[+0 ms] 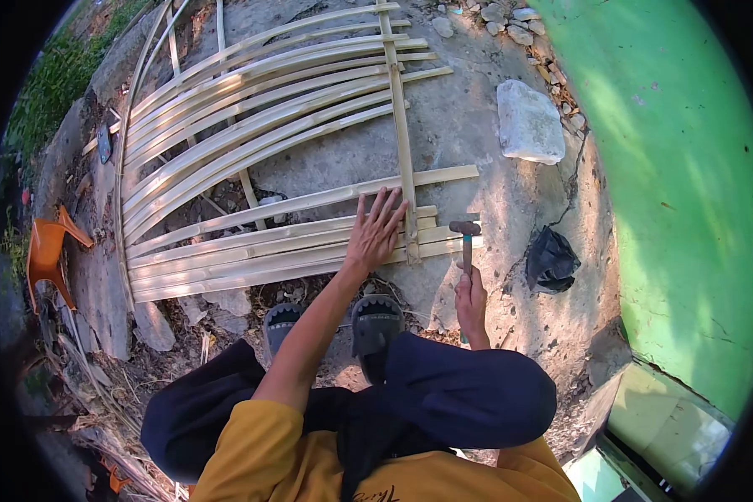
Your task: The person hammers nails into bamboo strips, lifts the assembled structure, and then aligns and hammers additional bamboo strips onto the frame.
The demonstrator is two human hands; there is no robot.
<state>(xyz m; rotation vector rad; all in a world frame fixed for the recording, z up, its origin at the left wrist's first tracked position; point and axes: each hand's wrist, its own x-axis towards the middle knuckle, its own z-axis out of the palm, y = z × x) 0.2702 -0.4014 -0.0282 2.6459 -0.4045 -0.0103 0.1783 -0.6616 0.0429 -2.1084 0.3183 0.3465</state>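
Observation:
In the head view, my left hand lies with fingers stretched over the pale bamboo slats, its fingertips near the upright crosspiece. My right hand is wrapped round the handle of a hammer, whose rusty head points away from me. That head is close to the right ends of the lowest slats. Several more slats cross the frame higher up, with a wider gap below them. A curved strip runs along their left ends.
A white stone block and a black plastic bag are on the ground to the right, before a green wall. An orange plastic chair lies at the left. Loose stones sit at the top.

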